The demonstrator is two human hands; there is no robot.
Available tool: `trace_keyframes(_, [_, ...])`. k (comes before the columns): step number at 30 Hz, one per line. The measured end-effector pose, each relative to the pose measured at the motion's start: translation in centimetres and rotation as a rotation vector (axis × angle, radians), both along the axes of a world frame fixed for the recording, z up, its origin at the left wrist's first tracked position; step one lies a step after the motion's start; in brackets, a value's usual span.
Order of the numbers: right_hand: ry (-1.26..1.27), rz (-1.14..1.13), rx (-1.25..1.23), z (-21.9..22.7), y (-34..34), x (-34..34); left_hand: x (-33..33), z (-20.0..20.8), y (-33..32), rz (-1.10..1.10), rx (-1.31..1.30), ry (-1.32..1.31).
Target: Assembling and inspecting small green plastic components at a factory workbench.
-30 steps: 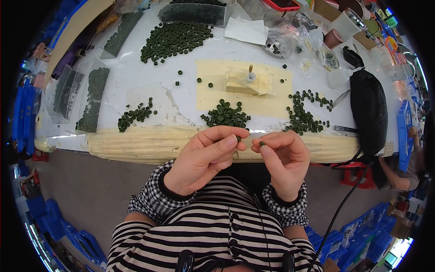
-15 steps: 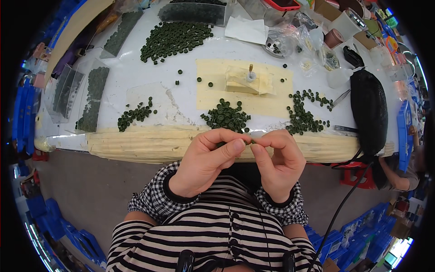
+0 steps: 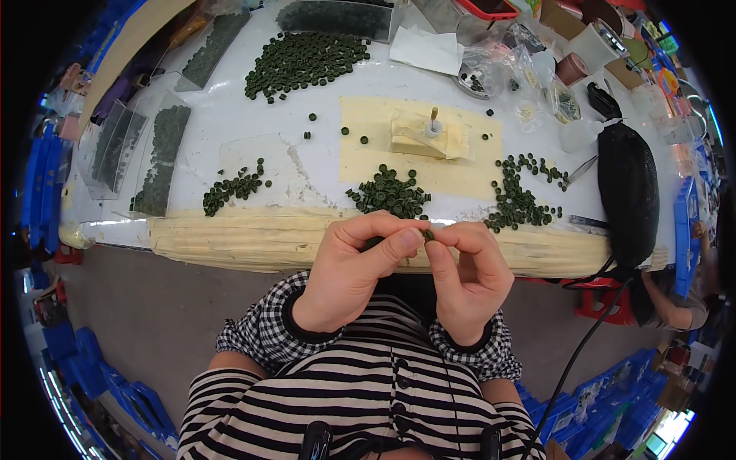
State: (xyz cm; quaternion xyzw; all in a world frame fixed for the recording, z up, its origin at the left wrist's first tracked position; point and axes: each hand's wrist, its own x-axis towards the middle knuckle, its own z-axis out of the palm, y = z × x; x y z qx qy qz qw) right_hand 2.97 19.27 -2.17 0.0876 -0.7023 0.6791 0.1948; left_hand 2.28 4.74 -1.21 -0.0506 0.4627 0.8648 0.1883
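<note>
My left hand (image 3: 354, 264) and my right hand (image 3: 474, 274) meet just off the table's front edge, thumbs and forefingers pinching a small dark green round piece (image 3: 428, 235) between them. More dark green (image 3: 372, 243) shows under the curled fingers of the left hand. Just beyond the hands lies a heap of similar green pieces (image 3: 389, 192), some ring-shaped or cup-shaped. Looser groups lie to the left (image 3: 232, 189) and to the right (image 3: 521, 199). Behind the middle heap, a tape-wrapped block (image 3: 425, 139) carries a small upright pin (image 3: 435, 115) in a pale collar.
A large spread of green pieces (image 3: 303, 61) lies farther back. Clear plastic boxes (image 3: 162, 161) of them stand at the left. A white tissue (image 3: 426, 50), plastic bags (image 3: 521, 77), tweezers (image 3: 584, 169) and a black padded bundle (image 3: 627, 192) with a cable occupy the right side.
The view has shifted slightly, so the table things sit a little farther right. Between the fingertips, the green piece shows more plainly. Both hands keep their pinch.
</note>
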Motion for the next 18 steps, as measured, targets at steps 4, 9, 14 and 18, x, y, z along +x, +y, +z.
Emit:
trace_keyframes(4, [-0.03, 0.019, -0.044, -0.1, -0.1, 0.0, 0.0, 0.0, -0.2, -0.005, 0.019, -0.001])
trace_keyframes(9, [0.044, -0.054, 0.067, 0.1, -0.3, -0.1, 0.0, 0.1, 0.1, 0.033, -0.022, 0.056])
trace_keyframes(14, [0.128, -0.111, 0.188, 0.6, -0.4, -0.1, 0.1, 0.2, 0.6, 0.123, -0.082, 0.159])
trace_keyframes(18, [0.107, -0.102, 0.155, 0.8, -0.5, 0.0, 0.3, -0.6, 0.7, 0.172, -0.161, 0.269])
